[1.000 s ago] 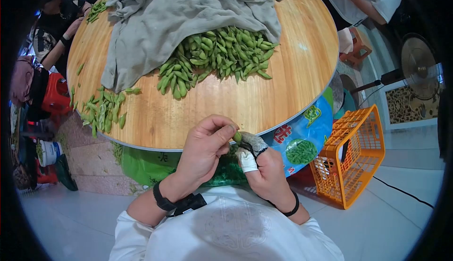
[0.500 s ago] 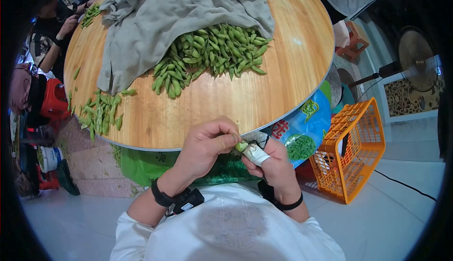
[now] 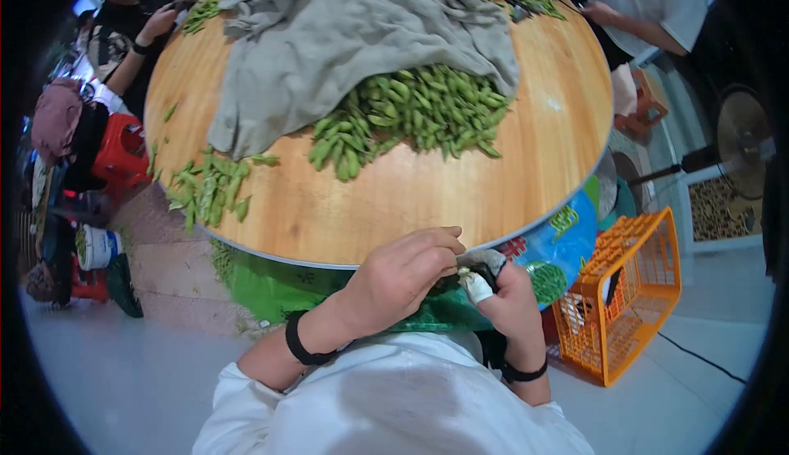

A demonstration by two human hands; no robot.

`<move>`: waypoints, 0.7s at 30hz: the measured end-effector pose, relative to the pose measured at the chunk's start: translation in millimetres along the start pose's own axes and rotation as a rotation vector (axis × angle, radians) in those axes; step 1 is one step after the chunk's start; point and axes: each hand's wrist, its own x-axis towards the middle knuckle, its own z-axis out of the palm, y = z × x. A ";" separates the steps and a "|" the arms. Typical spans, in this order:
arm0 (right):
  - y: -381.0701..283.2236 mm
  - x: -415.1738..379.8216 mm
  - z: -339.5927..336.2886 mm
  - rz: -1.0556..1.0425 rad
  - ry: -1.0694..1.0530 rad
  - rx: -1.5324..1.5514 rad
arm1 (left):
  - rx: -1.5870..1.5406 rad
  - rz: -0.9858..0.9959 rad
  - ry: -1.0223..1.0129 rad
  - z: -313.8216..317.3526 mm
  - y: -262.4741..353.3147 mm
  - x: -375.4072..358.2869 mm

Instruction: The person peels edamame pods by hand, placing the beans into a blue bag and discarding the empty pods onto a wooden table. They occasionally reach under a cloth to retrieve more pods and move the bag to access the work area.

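My left hand (image 3: 404, 278) is at the table's front edge, palm down, its fingers bent toward my other hand; what they hold, if anything, is hidden. Close beside it, my right hand (image 3: 505, 295) is closed, with a white wrap (image 3: 476, 286) on the thumb and a small pale green piece (image 3: 464, 272) at its tip. A large heap of green pods (image 3: 419, 110) lies beyond on the round wooden table (image 3: 329, 225), partly under a grey cloth (image 3: 345, 36). A smaller group of pods (image 3: 212, 188) is at the table's left.
An orange crate (image 3: 616, 299) stands on the floor at the right, near a blue bag (image 3: 563, 245). Green bags (image 3: 275, 286) hang below the table edge. Red stools (image 3: 123, 155) and a white bucket (image 3: 100, 248) are at the left. Two people sit across the table.
The view has shifted, so the table appears farther right and lower. My left hand has turned more palm down, hiding its fingertips. Less of the green piece shows at my right thumb.
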 end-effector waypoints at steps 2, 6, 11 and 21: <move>-5.7 -1.2 -4.6 0.100 -0.056 -0.145 | 0.044 -0.044 0.038 -21.1 -0.2 -0.9; -8.4 -2.4 -1.4 0.067 -0.012 -0.299 | 0.415 -0.493 0.286 -87.2 -17.0 12.3; -12.4 1.2 4.7 0.117 -0.004 -0.396 | 0.689 -0.371 0.092 -124.4 -60.8 24.1; -24.0 1.1 7.7 0.080 -0.081 -0.306 | 0.662 -0.644 -0.090 -126.4 -65.6 23.7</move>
